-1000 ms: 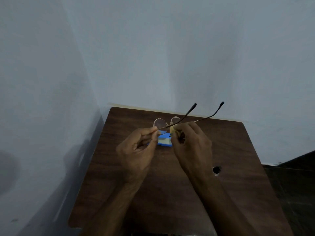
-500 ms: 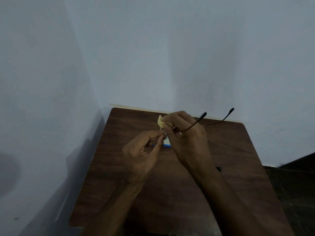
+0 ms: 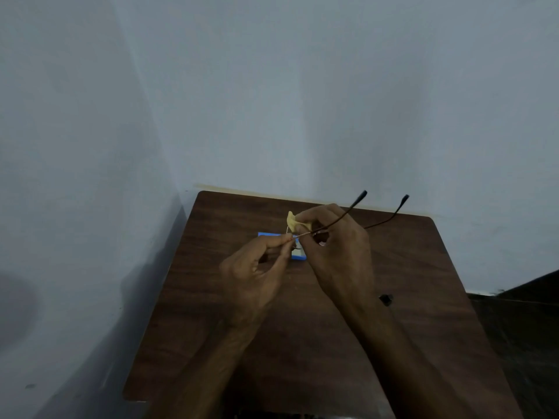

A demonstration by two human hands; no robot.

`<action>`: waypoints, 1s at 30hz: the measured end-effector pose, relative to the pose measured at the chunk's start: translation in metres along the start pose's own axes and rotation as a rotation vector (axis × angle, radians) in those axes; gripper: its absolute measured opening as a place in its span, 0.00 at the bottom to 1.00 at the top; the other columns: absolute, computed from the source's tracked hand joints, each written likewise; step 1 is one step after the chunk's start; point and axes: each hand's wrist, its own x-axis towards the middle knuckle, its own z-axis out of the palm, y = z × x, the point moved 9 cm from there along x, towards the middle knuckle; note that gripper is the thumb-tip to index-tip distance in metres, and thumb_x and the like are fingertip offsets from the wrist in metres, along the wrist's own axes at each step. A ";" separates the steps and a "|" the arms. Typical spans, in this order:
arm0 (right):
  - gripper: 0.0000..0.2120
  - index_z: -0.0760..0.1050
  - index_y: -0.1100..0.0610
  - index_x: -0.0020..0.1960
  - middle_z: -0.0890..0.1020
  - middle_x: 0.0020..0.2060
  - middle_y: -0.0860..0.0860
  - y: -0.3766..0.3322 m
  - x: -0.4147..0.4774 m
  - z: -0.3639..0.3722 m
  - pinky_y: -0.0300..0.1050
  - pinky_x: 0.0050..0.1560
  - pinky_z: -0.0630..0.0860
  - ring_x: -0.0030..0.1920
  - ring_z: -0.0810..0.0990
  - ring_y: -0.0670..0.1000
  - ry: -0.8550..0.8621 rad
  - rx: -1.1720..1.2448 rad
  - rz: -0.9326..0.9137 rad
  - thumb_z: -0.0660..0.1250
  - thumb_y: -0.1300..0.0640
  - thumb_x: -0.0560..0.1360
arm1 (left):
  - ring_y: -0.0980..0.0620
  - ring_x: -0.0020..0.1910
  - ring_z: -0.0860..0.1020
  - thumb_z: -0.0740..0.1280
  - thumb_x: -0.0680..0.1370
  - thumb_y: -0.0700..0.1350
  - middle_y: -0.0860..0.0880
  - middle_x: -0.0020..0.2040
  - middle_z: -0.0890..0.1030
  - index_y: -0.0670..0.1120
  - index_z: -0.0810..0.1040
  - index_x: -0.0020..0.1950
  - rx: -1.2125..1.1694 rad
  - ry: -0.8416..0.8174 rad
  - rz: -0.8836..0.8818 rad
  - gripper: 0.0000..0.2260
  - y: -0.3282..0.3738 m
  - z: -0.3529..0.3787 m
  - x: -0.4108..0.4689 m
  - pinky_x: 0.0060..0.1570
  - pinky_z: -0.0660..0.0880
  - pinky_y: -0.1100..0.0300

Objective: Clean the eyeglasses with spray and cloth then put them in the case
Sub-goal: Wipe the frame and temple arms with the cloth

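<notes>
The left grip (image 3: 257, 267) pinches the eyeglasses (image 3: 381, 220) by the frame. The right grip (image 3: 335, 249) pinches a yellow cloth (image 3: 292, 220) against them, above a blue object (image 3: 298, 259) near the bench's (image 3: 423, 267) far edge.

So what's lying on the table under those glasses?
A blue flat object lies on the table beneath the eyeglasses. The left hand and right hand hide most of it; what it is, I cannot tell.

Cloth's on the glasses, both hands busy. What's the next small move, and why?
Probably slide the yellow cloth across the lens it covers. The right hand pinches the cloth at the front of the eyeglasses, the left hand pinches the frame to steady it, and the temples stand unfolded, so casing looks premature.
</notes>
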 end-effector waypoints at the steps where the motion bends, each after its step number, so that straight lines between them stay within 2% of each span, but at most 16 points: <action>1: 0.08 0.83 0.50 0.48 0.83 0.47 0.39 0.002 -0.002 0.000 0.35 0.44 0.79 0.46 0.82 0.41 0.018 -0.013 0.009 0.78 0.61 0.74 | 0.52 0.48 0.88 0.79 0.75 0.36 0.46 0.50 0.88 0.38 0.87 0.56 -0.016 -0.004 -0.010 0.10 0.001 -0.001 0.001 0.46 0.86 0.50; 5: 0.06 0.83 0.53 0.49 0.82 0.47 0.43 0.001 -0.013 0.007 0.43 0.43 0.82 0.46 0.81 0.44 0.000 -0.020 -0.006 0.77 0.60 0.75 | 0.55 0.48 0.87 0.79 0.74 0.34 0.47 0.49 0.88 0.39 0.86 0.56 -0.015 0.011 -0.055 0.12 0.001 -0.001 0.002 0.48 0.86 0.54; 9: 0.08 0.83 0.53 0.50 0.81 0.49 0.47 -0.001 -0.024 0.002 0.38 0.41 0.80 0.43 0.82 0.45 0.033 -0.014 -0.049 0.78 0.61 0.74 | 0.60 0.49 0.86 0.78 0.74 0.35 0.50 0.49 0.88 0.40 0.87 0.56 -0.066 0.050 -0.119 0.11 0.004 -0.004 0.003 0.50 0.82 0.66; 14: 0.14 0.80 0.55 0.53 0.81 0.55 0.51 0.000 -0.020 0.001 0.41 0.42 0.82 0.48 0.77 0.43 0.043 -0.238 -0.112 0.80 0.62 0.71 | 0.59 0.50 0.87 0.78 0.75 0.37 0.48 0.50 0.88 0.40 0.86 0.57 -0.071 0.092 -0.244 0.11 -0.006 0.001 -0.003 0.50 0.85 0.60; 18: 0.10 0.81 0.55 0.53 0.79 0.54 0.47 -0.011 -0.029 0.001 0.30 0.40 0.74 0.46 0.77 0.44 0.049 -0.150 -0.145 0.77 0.60 0.74 | 0.60 0.48 0.87 0.78 0.75 0.37 0.51 0.48 0.88 0.39 0.86 0.56 -0.140 0.122 -0.292 0.10 -0.002 0.003 -0.002 0.48 0.83 0.65; 20: 0.10 0.81 0.55 0.53 0.80 0.54 0.48 -0.008 -0.031 0.000 0.25 0.41 0.70 0.46 0.77 0.44 0.050 -0.172 -0.145 0.76 0.59 0.73 | 0.60 0.47 0.87 0.78 0.75 0.36 0.52 0.48 0.88 0.40 0.86 0.56 -0.148 0.138 -0.321 0.10 -0.003 0.003 -0.004 0.47 0.83 0.65; 22: 0.12 0.80 0.56 0.54 0.81 0.54 0.52 0.000 -0.028 -0.001 0.27 0.44 0.72 0.48 0.76 0.44 0.055 -0.222 -0.130 0.77 0.59 0.72 | 0.59 0.47 0.87 0.78 0.75 0.37 0.51 0.48 0.88 0.41 0.86 0.56 -0.129 0.128 -0.335 0.10 -0.004 0.004 -0.008 0.48 0.85 0.62; 24: 0.15 0.80 0.57 0.55 0.81 0.55 0.54 0.004 -0.026 -0.001 0.33 0.44 0.77 0.49 0.76 0.44 0.054 -0.244 -0.116 0.79 0.61 0.71 | 0.58 0.48 0.87 0.77 0.76 0.37 0.49 0.49 0.88 0.41 0.86 0.57 -0.122 0.125 -0.334 0.10 -0.004 0.005 -0.010 0.48 0.85 0.60; 27: 0.09 0.82 0.56 0.54 0.81 0.54 0.50 -0.005 -0.030 -0.005 0.25 0.45 0.73 0.50 0.76 0.42 0.060 -0.177 -0.144 0.76 0.60 0.74 | 0.59 0.49 0.87 0.77 0.75 0.38 0.49 0.49 0.88 0.41 0.86 0.57 -0.126 0.118 -0.293 0.11 0.001 0.003 -0.010 0.49 0.85 0.62; 30: 0.06 0.83 0.55 0.52 0.81 0.51 0.48 -0.011 -0.028 -0.007 0.28 0.49 0.75 0.49 0.77 0.43 0.027 -0.080 -0.152 0.72 0.57 0.76 | 0.58 0.50 0.87 0.77 0.76 0.38 0.48 0.49 0.88 0.39 0.86 0.57 -0.129 0.107 -0.229 0.10 0.009 -0.001 -0.009 0.50 0.84 0.62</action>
